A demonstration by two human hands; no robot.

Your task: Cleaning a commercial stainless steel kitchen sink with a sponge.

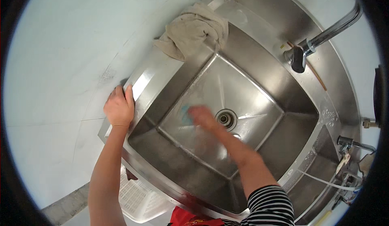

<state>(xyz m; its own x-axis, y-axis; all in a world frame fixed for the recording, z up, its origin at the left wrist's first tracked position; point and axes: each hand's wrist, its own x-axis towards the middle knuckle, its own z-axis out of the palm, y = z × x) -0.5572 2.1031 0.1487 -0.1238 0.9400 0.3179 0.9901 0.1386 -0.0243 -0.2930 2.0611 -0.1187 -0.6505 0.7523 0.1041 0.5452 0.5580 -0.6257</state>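
Observation:
A square steel sink basin (253, 90) with a round drain (225, 119) fills the middle of the head view. My left hand (120, 106) grips the basin's left rim, its fingers curled over the edge. Down on the basin floor, left of the drain, my right hand (200, 116) is smeared by motion. Under its fingertips shows a blurred light blue cleaning pad or cloth (186, 115), too indistinct to tell which. The right arm reaches in over the near right side, in a striped sleeve.
A crumpled beige towel (192, 29) drapes over the far left corner. At the right back stands a tap (300, 57) with a thin wooden stick (318, 76) beside it. A second tap (352, 143) is farther right. Below the left rim sits a white plastic basket (139, 197).

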